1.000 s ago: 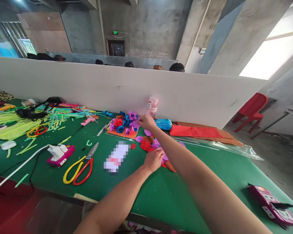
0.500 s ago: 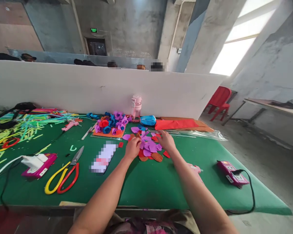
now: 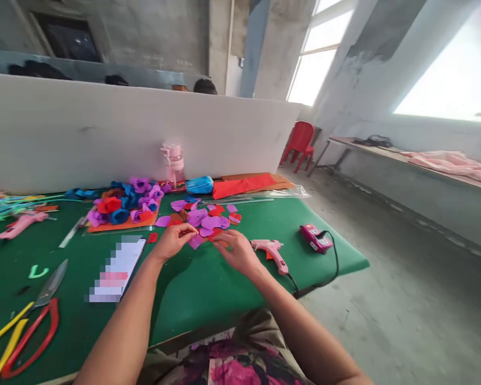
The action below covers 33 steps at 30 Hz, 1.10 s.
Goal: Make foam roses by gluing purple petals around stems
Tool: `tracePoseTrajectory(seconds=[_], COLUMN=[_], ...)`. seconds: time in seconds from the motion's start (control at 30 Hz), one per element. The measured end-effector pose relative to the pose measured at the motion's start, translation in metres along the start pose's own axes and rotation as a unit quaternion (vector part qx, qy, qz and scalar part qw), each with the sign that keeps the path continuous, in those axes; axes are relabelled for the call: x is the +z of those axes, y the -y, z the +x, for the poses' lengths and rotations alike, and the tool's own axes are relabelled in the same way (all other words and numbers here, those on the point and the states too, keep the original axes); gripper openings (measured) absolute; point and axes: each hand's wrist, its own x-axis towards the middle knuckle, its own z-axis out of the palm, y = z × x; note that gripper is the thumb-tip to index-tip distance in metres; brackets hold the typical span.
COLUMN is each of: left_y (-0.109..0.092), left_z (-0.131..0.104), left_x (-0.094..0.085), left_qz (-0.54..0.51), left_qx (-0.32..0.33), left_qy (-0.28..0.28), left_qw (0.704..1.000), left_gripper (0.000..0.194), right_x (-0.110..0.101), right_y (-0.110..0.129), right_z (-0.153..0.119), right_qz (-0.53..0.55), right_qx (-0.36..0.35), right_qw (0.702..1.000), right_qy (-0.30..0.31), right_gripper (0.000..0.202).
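Observation:
My left hand (image 3: 173, 241) is closed in a pinch at the near edge of a pile of cut petals (image 3: 198, 216), purple, red and brown. One purple petal (image 3: 195, 242) shows just under its fingertips; whether it is gripped I cannot tell. Opposite it, my right hand (image 3: 238, 252) bends inward with thumb and fingers drawn together over red and brown pieces. What lies between those fingers is too small to make out. A pink glue gun (image 3: 273, 253) lies to the right of my right hand.
Finished purple, blue and red flowers (image 3: 124, 203) stand left of the pile. A phone (image 3: 116, 270), scissors (image 3: 32, 315) and a second pink glue gun (image 3: 22, 224) lie further left. A pink bottle (image 3: 174, 164), blue pouch (image 3: 199, 185) and magenta power box (image 3: 316, 238) are also here.
The view has turned to the right. Both hands have drawn nearer to me and closer together, from over the petal pile to its near edge. The right-hand glue gun is now uncovered.

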Motion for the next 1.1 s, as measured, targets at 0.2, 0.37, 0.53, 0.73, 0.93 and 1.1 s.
tracePoseTrajectory(seconds=[0.2, 0.37, 0.53, 0.73, 0.93, 1.1], left_y=[-0.012, -0.019, -0.009, -0.005, -0.007, -0.005], left_z=[-0.012, -0.016, -0.015, -0.015, -0.015, -0.014], left_x=[-0.001, 0.015, 0.028, 0.027, 0.03, 0.033], left_qz=[-0.076, -0.107, -0.07, 0.015, 0.041, 0.058], left_qx=[-0.059, -0.087, -0.114, -0.093, -0.063, -0.063], left_qy=[0.135, 0.211, 0.219, 0.234, 0.246, 0.232], left_qw=[0.986, 0.968, 0.966, 0.968, 0.966, 0.969], left_gripper=[0.024, 0.021, 0.018, 0.01, 0.012, 0.009], right_x=[-0.071, -0.072, -0.065, -0.07, -0.039, -0.014], right_y=[-0.049, -0.082, -0.088, -0.045, 0.007, 0.014], right_z=[-0.07, -0.101, -0.101, -0.093, -0.09, -0.088], right_qz=[-0.112, -0.103, -0.113, 0.222, 0.401, 0.373], right_qx=[0.225, 0.305, 0.273, 0.295, 0.319, 0.323], right_qw=[0.96, 0.947, 0.955, 0.928, 0.848, 0.861], right_qy=[-0.124, 0.02, 0.039, 0.054, 0.139, 0.125], right_gripper=[0.026, 0.028, 0.012, 0.023, 0.014, 0.02])
